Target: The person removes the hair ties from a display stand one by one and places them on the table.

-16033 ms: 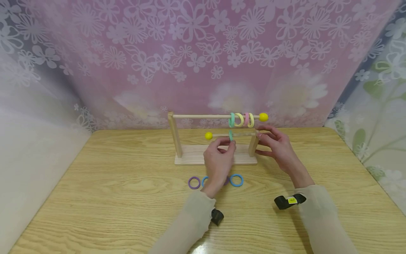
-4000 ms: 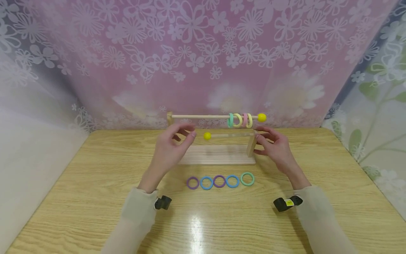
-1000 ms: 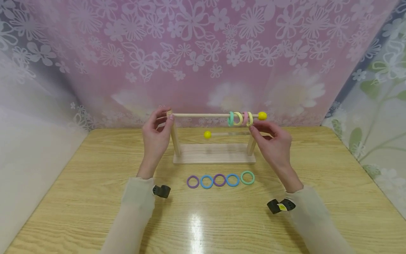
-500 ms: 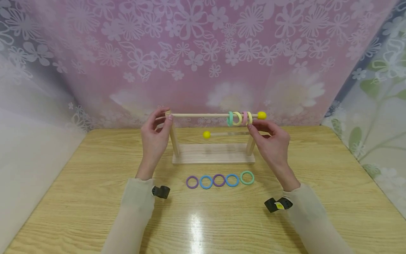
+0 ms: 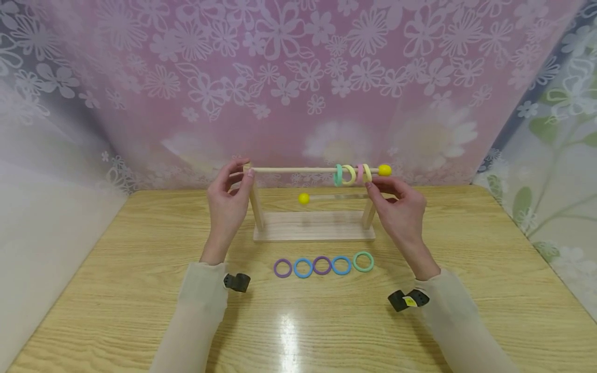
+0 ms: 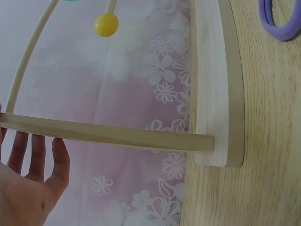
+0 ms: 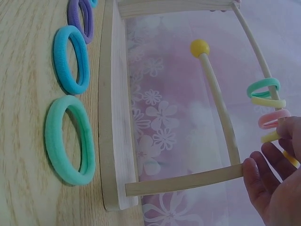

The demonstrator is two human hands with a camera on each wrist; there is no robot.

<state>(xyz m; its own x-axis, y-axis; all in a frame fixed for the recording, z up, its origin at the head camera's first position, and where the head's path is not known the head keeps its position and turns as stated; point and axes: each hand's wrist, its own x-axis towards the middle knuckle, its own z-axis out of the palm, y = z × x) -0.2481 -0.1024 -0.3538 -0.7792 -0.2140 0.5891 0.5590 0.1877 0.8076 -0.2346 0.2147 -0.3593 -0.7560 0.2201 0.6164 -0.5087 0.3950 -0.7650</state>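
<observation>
A wooden rack has an upper rod carrying several hair ties near its right end. They are green, yellow, pink and another yellow hair tie. My right hand pinches that outermost yellow hair tie between thumb and fingertips, beside the yellow end ball. My left hand holds the top of the left post, thumb in front and fingers behind. The shorter lower rod bears no hair tie.
On the table before the rack lies a row of hair ties: purple, blue, purple, blue and green. A pink floral curtain hangs close behind the rack.
The green hair tie came off the lower rod and now lies at the row's right end. My left hand moved to the left post; my right rose from the right post to the outer yellow hair tie.
</observation>
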